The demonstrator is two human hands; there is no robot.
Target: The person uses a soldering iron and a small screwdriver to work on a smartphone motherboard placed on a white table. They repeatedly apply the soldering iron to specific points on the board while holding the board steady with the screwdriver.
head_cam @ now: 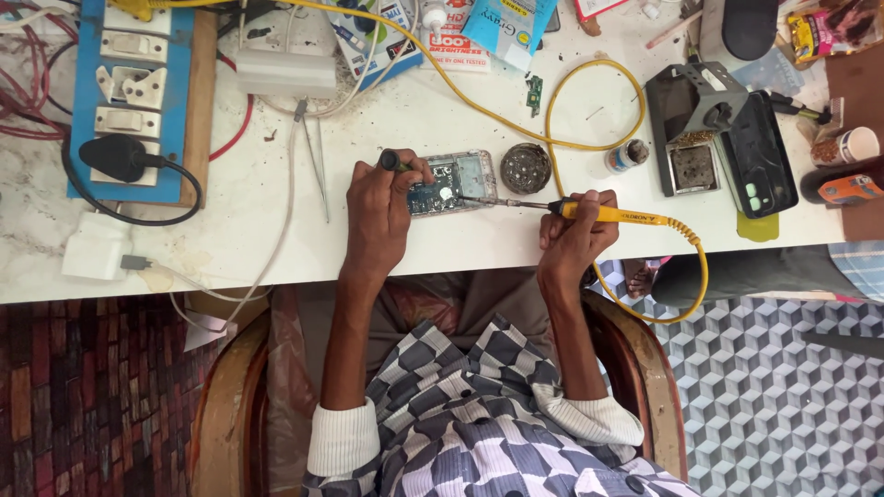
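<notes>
Nearest the worker, at the front edge of the white worktop [442,248], both hands are busy over a small opened mobile phone with its circuit board exposed [451,181]. Left hand [382,207] lies curled over the phone's left end, pinning it flat, with a thin dark-handled tool [394,161] pinched between its fingertips. Right hand [573,230] is closed in a pen-like grip around the yellow-handled soldering iron [608,213], whose metal tip touches the board's right side. The phone looks light and rigid yet fragile, best held by its frame edges, off the bare board; the iron is slim and stiff, safe only at its yellow grip, and its springy yellow cable [686,276] may tug at it. Just beyond sit a round dark tin of metal wool [525,167] and a small jar [626,155]. Metal tweezers [318,166] lie to the left. Farther back stand a dark iron stand [695,129] and a blue switch-and-socket board [133,92].
</notes>
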